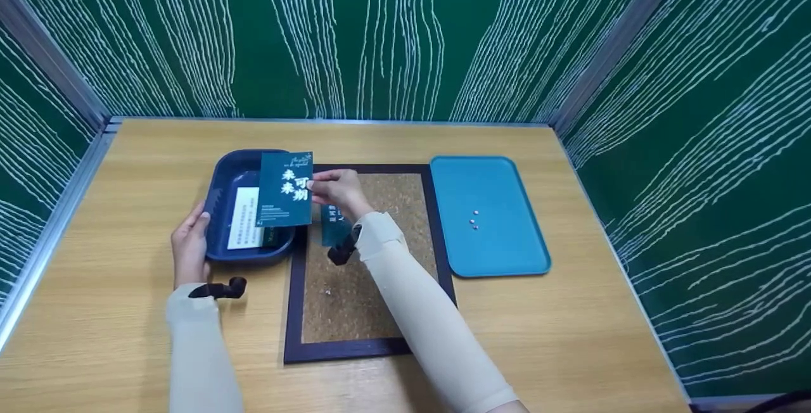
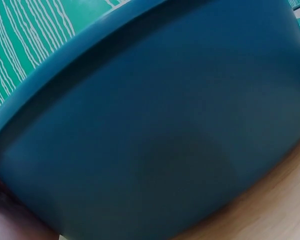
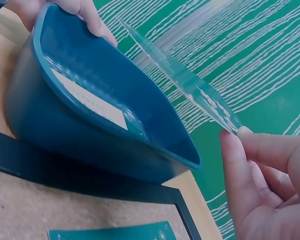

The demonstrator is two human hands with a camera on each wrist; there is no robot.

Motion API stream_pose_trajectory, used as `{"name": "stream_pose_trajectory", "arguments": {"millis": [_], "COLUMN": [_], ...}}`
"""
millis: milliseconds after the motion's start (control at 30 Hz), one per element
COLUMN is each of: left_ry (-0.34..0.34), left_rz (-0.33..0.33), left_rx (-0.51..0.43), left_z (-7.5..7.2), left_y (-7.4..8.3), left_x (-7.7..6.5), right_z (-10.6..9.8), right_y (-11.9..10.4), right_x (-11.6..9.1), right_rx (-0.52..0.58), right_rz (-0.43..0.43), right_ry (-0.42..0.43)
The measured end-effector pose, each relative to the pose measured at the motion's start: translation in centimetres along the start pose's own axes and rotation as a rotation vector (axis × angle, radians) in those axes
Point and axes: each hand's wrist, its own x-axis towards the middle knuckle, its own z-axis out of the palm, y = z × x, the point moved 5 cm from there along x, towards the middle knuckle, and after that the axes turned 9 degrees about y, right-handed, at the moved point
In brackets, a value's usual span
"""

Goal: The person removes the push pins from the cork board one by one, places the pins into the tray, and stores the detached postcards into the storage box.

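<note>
A dark green card (image 1: 285,188) with white Chinese characters is pinched by its right edge between the thumb and fingers of my right hand (image 1: 342,192). The card is above a dark blue plastic basin (image 1: 218,210). My left hand (image 1: 190,239) grips the basin's left side, thumb at the rim. Inside the basin lies a white card (image 3: 90,102) with lines of print, partly covered by the held card in the head view. Another green card (image 1: 334,226) rests on the corkboard (image 1: 355,299), partly hidden by my right hand and wrist.
The corkboard has a dark frame (image 1: 293,311) and lies between the basin and a blue tray (image 1: 494,178). Three tiny pale pieces (image 1: 472,221) sit on the tray, too small to identify. Green panels (image 1: 405,39) with white lines stand behind the wooden table (image 1: 608,311).
</note>
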Motion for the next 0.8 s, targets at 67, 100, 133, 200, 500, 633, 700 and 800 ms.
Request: {"name": "stream_pose_trajectory", "arguments": {"millis": [67, 100, 133, 200, 500, 633, 700, 800], "left_ry": [0.002, 0.002, 0.003, 0.003, 0.012, 0.016, 0.017, 0.013], "left_rz": [0.003, 0.003, 0.003, -0.001, 0.026, 0.016, 0.014, 0.009], "left_rx": [0.013, 0.016, 0.019, 0.022, 0.033, 0.021, 0.017, 0.01], "left_z": [0.0, 0.0, 0.0, 0.0, -0.1, -0.2, -0.2, -0.1], "left_y": [0.0, 0.0, 0.0, -0.1, -0.1, 0.0, 0.0, 0.0], "left_x": [0.0, 0.0, 0.0, 0.0, 0.0, 0.0, 0.1, 0.1], "right_z": [0.4, 0.6, 0.8, 1.2, 2.5, 2.9, 3.0, 3.2], "right_y": [0.1, 0.1, 0.2, 0.3, 0.9, 1.2, 1.4, 1.7], "right_x": [-0.2, -0.2, -0.3, -0.4, -0.5, -0.4, -0.4, -0.4], "right_rx": [-0.006, -0.003, -0.002, 0.003, 0.052, 0.049, 0.039, 0.036], "right_rz": [0.004, 0.007, 0.01, 0.011, 0.015, 0.014, 0.025, 0.03], "right_ry": [-0.002, -0.005, -0.007, -0.01, 0.004, 0.033, 0.049, 0.055]}}
